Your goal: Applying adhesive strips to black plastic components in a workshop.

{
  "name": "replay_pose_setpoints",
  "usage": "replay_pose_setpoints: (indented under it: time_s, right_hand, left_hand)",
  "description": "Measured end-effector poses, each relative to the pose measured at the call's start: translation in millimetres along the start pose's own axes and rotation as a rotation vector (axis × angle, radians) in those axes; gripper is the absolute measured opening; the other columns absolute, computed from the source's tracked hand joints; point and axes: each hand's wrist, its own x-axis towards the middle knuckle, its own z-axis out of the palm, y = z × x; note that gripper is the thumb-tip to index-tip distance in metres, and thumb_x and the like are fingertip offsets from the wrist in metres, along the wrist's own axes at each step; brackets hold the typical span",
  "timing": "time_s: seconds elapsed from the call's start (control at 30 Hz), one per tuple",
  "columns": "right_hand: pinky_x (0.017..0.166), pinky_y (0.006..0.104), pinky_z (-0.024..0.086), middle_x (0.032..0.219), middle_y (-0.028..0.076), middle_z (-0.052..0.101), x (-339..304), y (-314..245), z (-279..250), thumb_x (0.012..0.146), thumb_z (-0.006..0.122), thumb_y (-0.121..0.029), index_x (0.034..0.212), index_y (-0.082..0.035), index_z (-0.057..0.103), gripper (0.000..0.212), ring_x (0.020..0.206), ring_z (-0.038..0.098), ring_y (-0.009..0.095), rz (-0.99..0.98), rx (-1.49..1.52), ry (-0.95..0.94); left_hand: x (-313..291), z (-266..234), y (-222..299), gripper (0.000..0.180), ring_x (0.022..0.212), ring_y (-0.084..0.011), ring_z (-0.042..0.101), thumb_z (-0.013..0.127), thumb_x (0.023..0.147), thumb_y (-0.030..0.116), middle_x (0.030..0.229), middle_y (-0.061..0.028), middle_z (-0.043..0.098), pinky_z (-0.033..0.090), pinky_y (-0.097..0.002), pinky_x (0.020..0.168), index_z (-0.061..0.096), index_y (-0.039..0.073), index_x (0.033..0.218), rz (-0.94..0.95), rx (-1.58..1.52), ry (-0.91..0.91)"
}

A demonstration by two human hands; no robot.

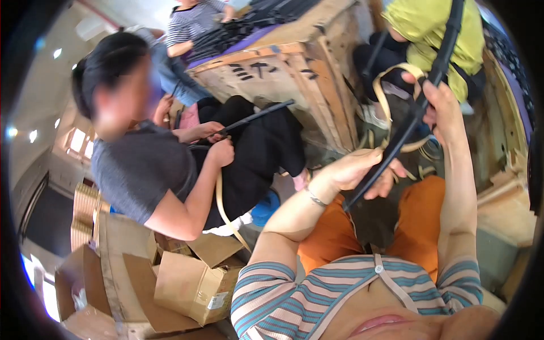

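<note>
The left hand (pixel 352 168) loosely encircles the lower end of a long, slender, black rod-like bundle (pixel 398 143), whose long axis rises rightward. A narrow, pale-yellow flexible strip (pixel 383 105) loops beside the right hand (pixel 443 107), which grips the bundle higher up, apparently pinching the strip too.

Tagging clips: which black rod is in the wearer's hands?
The black rod reaching the top edge, with left hand and right hand on it; a co-worker in grey holds the left rod.
</note>
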Motion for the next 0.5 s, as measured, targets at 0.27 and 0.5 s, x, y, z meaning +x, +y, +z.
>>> replay_pose_setpoints:
  time_s: [0.27,0.5]
  right_hand:
    - [0.043,0.0155,0.021,0.071,-0.004,0.036,0,12,-27,0.095,0.041,-0.034,0.120,-0.002,0.045,0.041,0.054,0.029,0.002,-0.043,0.080,-0.232]
    - [0.042,0.0157,0.023,0.064,-0.005,0.034,-6,23,-8,0.094,0.043,-0.020,0.091,-0.006,0.046,0.014,0.051,0.029,0.002,0.320,0.031,-0.434]
  left_hand:
    - [-4,-1,0,0.023,0.042,-0.0057,0.035,0.047,0.093,0.024,0.053,0.0001,0.042,0.027,-0.0193,0.040,0.049,0.001,0.090,0.130,0.236,0.355]
    - [2,3,15,0.018,0.044,-0.0003,0.034,0.056,0.088,0.016,0.059,0.0052,0.044,0.023,-0.0160,0.039,0.054,0.000,0.096,0.343,0.361,0.713]
